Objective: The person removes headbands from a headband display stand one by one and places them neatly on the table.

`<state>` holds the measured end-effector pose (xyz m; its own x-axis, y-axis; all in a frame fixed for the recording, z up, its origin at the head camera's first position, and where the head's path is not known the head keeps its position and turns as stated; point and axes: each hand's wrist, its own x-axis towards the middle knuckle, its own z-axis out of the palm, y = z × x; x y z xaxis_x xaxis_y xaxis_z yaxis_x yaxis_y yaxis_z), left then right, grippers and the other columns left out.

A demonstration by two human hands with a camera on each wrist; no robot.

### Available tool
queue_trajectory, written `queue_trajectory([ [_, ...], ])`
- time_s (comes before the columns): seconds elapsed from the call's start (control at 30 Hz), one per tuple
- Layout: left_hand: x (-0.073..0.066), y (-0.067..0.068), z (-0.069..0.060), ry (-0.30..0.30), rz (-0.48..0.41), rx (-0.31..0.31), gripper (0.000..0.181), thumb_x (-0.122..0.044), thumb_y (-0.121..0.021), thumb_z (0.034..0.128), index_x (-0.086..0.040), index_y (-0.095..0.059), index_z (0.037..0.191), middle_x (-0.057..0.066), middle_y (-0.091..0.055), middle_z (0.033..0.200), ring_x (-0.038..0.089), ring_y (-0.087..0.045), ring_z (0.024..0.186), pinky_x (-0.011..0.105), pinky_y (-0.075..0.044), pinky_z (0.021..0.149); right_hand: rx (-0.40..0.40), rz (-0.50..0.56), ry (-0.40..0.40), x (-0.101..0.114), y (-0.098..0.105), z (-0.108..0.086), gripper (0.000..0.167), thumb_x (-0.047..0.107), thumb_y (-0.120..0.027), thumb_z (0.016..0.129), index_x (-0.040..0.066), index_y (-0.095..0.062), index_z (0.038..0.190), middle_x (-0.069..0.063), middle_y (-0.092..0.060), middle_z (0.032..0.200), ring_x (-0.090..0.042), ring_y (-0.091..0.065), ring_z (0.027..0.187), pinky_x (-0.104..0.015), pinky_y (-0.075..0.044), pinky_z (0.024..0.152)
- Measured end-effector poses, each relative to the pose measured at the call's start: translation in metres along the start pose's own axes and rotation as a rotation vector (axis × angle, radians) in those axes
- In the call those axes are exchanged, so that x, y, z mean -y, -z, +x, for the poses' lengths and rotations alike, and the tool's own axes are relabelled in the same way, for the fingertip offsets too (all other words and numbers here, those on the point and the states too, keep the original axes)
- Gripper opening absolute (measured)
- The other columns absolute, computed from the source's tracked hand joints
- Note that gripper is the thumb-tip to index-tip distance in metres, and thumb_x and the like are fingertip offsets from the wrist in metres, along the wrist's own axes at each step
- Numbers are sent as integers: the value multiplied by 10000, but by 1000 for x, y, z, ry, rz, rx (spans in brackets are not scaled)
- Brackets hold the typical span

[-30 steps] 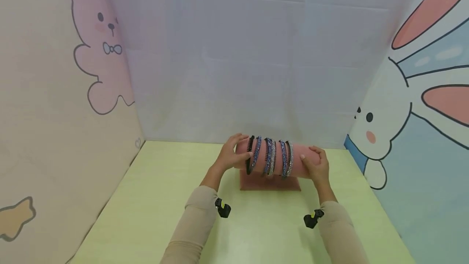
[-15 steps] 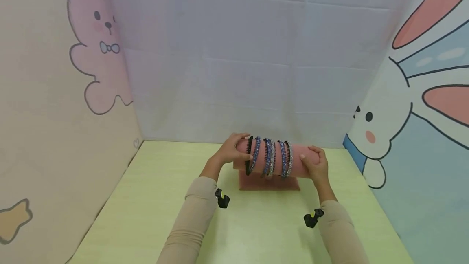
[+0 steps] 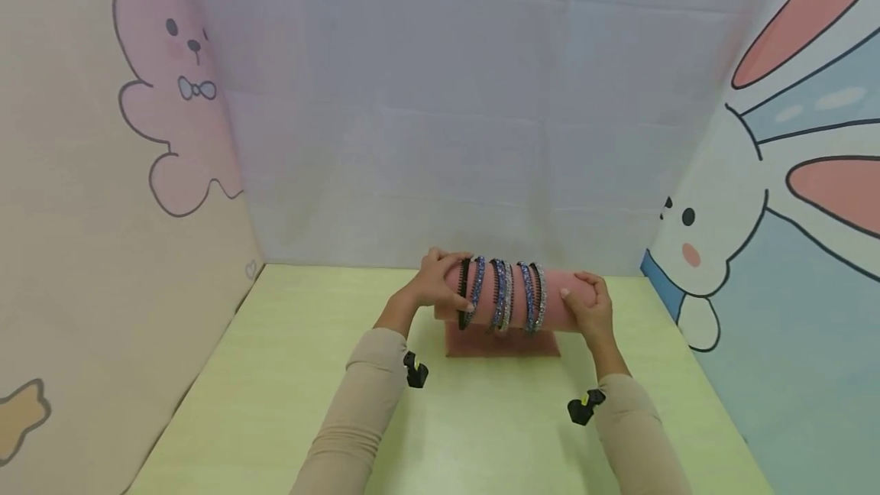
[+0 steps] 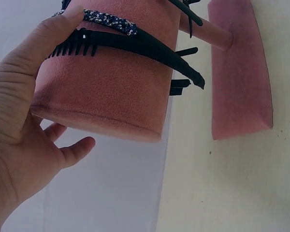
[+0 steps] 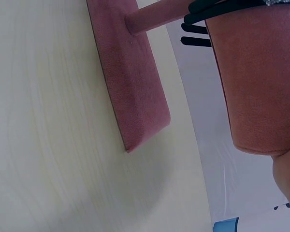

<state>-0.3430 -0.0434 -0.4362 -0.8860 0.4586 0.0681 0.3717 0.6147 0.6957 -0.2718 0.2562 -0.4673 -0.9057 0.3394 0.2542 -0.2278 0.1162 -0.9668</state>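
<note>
A pink velvet cylinder (image 3: 564,310) on a stand with a flat pink base (image 3: 502,342) carries several headbands, black, blue glittery and silver. At its left end my left hand (image 3: 435,285) has the thumb on a blue glittery headband (image 4: 108,20), beside a black toothed headband (image 4: 135,44); its other fingers are around the back. My right hand (image 3: 593,310) grips the right end, thumb in front and fingers over the top. In the right wrist view, only part of that hand shows below the cylinder (image 5: 261,82).
The stand rests on a pale yellow-green table (image 3: 309,342) near its back edge. A white sheet (image 3: 412,136) hangs behind. Walls with cartoon figures flank the table, a pink bear at left and a white rabbit (image 3: 722,250) at right.
My left thumb has moved slightly down and across, from beside the black headband onto the blue one. My right hand keeps its grip on the cylinder's end. The head view has shifted slightly.
</note>
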Motion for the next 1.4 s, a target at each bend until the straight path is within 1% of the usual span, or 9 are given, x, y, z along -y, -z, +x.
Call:
queue_trajectory([
  [0.2, 1, -2, -2, -2, -23, -17, 933, -386, -888, 570, -316, -433, 1382, 50, -333, 1193, 256, -290, 1124, 455, -412, 848, 2, 5, 4, 0, 0, 0, 390, 6, -651, 815, -25, -500, 1174, 10, -478, 1180, -130, -423, 1054, -271, -335, 875],
  [0.4, 2, 0, -4, -12, -38, -21, 937, -364, -881, 595, -292, -411, 1402, 59, -331, 1255, 264, -306, 1159, 466, -413, 862, 7, 4, -15, 0, 0, 0, 398, 30, -655, 824, 8, -506, 1192, -48, -469, 1211, -142, -422, 1050, -281, -339, 869],
  [0.53, 3, 3, -4, -25, -43, -24, 943, -322, -881, 609, -261, -395, 1415, 66, -323, 1334, 262, -346, 1188, 472, -410, 888, 11, -14, -14, 1, 0, 2, 429, 42, -659, 828, -11, -479, 1213, -55, -471, 1212, -155, -418, 1057, -292, -334, 876],
  [0.67, 4, 5, -5, -48, -56, -18, 949, -306, -887, 603, -261, -394, 1413, 67, -325, 1377, 259, -390, 1193, 472, -406, 904, 3, -16, -27, 3, 2, 2, 436, 35, -657, 830, -14, -468, 1220, -33, -477, 1194, -159, -412, 1064, -297, -326, 882],
  [0.83, 7, 7, -7, -31, -85, -15, 926, -307, -892, 593, -315, -413, 1385, 35, -329, 1411, 240, -356, 1253, 473, -382, 939, 5, -3, -46, 3, 3, 2, 422, 45, -661, 831, 10, -481, 1211, -20, -477, 1187, -159, -416, 1047, -298, -340, 861],
  [0.97, 8, 9, -10, -24, -106, -3, 919, -284, -890, 604, -297, -412, 1388, 22, -315, 1432, 232, -333, 1277, 473, -372, 952, 1, -11, -53, 2, 2, 1, 419, 57, -664, 829, 19, -486, 1206, -37, -478, 1193, -168, -417, 1049, -304, -341, 863],
  [1.2, 10, 14, -13, -52, -177, 30, 940, -192, -893, 601, -207, -404, 1403, 45, -323, 1433, 298, -381, 1244, 452, -403, 931, 11, -35, -43, 1, 2, -1, 420, 65, -657, 833, 8, -482, 1211, -58, -471, 1229, -187, -409, 1071, -318, -324, 882],
  [1.3, 11, 17, -13, -45, -190, 45, 938, -172, -888, 610, -215, -395, 1407, 26, -322, 1438, 305, -376, 1248, 443, -400, 935, 7, -47, -42, 1, 1, -1, 419, 71, -660, 835, 11, -487, 1212, -80, -475, 1237, -196, -411, 1071, -330, -325, 881],
  [1.4, 12, 17, -13, -34, -195, 37, 949, -162, -895, 596, -238, -399, 1402, 7, -329, 1439, 307, -374, 1251, 453, -406, 923, 8, -48, -42, 3, 1, -1, 418, 76, -660, 839, 10, -485, 1213, -93, -477, 1241, -200, -413, 1072, -334, -325, 885],
])
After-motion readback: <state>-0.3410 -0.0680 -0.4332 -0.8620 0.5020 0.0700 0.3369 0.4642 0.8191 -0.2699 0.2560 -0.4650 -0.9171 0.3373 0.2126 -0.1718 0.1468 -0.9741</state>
